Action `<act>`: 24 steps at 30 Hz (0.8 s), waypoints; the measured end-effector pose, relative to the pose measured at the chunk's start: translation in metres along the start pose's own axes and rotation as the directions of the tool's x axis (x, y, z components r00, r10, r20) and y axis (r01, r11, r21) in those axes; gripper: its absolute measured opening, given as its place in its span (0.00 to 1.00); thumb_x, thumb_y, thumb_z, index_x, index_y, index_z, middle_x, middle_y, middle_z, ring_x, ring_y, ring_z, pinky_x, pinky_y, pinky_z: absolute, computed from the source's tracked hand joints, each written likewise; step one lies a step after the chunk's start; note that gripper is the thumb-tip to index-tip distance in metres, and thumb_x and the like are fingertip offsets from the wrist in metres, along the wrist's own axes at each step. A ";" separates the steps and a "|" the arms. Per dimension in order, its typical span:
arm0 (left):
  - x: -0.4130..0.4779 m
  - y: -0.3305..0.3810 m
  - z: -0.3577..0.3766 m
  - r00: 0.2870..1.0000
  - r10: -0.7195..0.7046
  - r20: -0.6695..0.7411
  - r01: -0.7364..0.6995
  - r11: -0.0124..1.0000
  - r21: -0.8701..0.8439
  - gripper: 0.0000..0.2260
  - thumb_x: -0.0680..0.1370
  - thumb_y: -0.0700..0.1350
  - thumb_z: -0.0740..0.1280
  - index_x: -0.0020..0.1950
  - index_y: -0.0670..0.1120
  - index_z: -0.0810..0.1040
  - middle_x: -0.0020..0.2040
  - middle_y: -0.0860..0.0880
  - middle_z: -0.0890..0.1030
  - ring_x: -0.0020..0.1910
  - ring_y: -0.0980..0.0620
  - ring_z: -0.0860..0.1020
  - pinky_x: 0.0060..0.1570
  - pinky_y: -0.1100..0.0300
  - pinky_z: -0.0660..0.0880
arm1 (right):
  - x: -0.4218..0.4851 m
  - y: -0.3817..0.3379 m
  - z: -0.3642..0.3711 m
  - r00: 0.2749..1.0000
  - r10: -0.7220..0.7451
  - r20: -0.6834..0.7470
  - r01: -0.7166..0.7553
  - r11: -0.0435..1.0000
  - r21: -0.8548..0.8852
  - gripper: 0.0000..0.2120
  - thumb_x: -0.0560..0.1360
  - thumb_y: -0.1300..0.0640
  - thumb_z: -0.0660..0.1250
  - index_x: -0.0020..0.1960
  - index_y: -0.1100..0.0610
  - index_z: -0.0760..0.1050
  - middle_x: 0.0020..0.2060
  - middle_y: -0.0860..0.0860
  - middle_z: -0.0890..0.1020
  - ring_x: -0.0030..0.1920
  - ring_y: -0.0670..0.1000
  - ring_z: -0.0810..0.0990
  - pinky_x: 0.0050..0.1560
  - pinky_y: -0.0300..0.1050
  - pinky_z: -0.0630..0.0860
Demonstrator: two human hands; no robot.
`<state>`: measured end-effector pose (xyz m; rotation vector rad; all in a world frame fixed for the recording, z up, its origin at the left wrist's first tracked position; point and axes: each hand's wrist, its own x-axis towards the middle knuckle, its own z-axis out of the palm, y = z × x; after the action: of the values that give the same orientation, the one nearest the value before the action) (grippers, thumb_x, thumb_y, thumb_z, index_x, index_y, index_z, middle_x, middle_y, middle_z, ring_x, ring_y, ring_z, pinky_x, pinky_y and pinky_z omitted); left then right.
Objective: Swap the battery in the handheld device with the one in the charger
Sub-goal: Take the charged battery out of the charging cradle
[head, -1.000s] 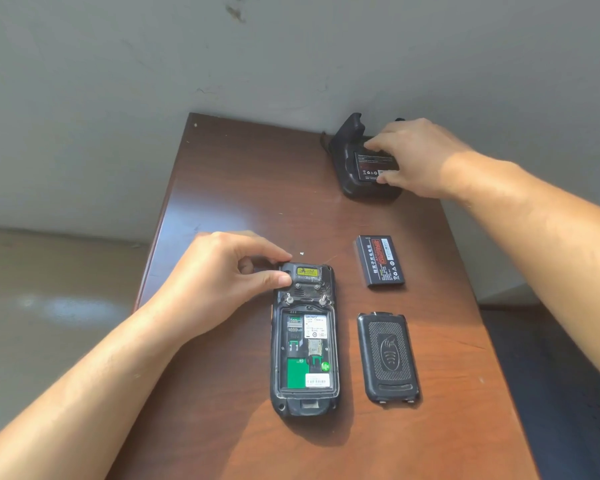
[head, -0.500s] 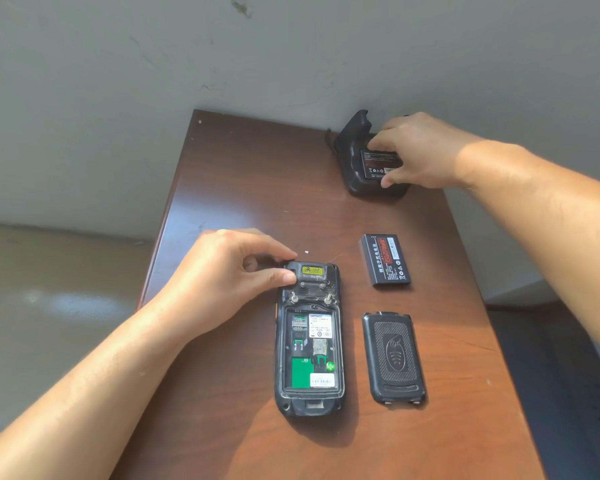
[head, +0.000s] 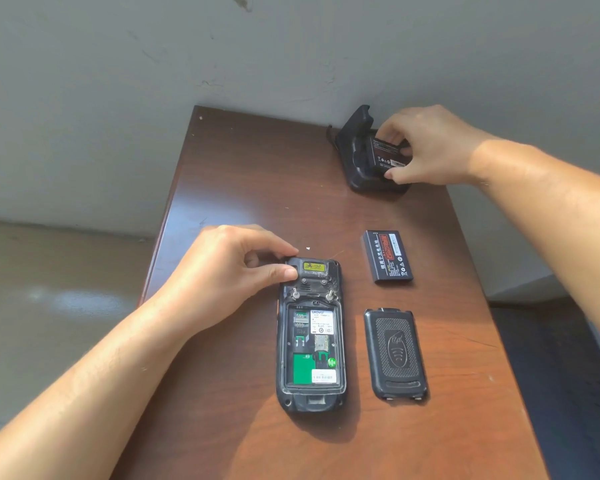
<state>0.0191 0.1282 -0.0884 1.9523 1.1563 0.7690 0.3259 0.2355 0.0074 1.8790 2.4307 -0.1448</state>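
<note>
On the glossy wood-grain counter (head: 243,174), the left hand (head: 222,275) pinches the open handheld device (head: 310,336) while the right hand (head: 426,147) clamps one of two flat rectangular batteries, the gripped battery (head: 387,154), in the charger (head: 364,157) at one o'clock.

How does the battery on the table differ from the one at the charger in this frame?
The loose battery lies flat on the table, untouched; the charger battery is tilted up in the charger, gripped by the right hand. The loose battery shows a red band on its label; the charger battery's visible face is mostly dark with small white marks. Both are dark rectangular packs.
</note>
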 end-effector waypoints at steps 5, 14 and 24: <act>0.001 0.001 0.000 1.000 -0.004 -0.002 0.004 1.000 0.012 0.09 0.69 0.52 0.78 0.49 0.56 0.86 0.35 0.63 0.82 0.29 0.58 0.75 0.36 0.62 0.72 | -0.006 0.006 0.003 0.999 0.009 -0.050 -0.002 0.992 0.130 0.20 0.69 0.59 0.77 0.60 0.56 0.79 0.56 0.53 0.83 0.58 0.55 0.81 0.64 0.55 0.79; 0.001 0.005 0.000 1.000 -0.014 0.006 0.014 0.999 0.038 0.10 0.70 0.50 0.78 0.50 0.53 0.86 0.31 0.73 0.78 0.28 0.60 0.73 0.36 0.63 0.72 | -0.038 0.003 -0.006 0.985 0.029 -0.170 0.042 0.915 0.400 0.21 0.70 0.63 0.78 0.62 0.54 0.81 0.56 0.50 0.83 0.59 0.50 0.83 0.64 0.49 0.80; -0.001 0.007 0.000 1.000 -0.031 -0.001 0.031 0.999 0.041 0.09 0.71 0.50 0.77 0.49 0.52 0.87 0.27 0.69 0.78 0.24 0.60 0.75 0.34 0.64 0.71 | -0.107 -0.060 -0.004 0.950 -0.293 -0.107 0.310 0.848 0.430 0.22 0.68 0.66 0.77 0.60 0.58 0.80 0.54 0.53 0.82 0.56 0.51 0.83 0.59 0.48 0.83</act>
<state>0.0221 0.1253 -0.0826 1.9634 1.2093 0.7348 0.2954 0.1178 0.0256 1.6163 2.8971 -0.7484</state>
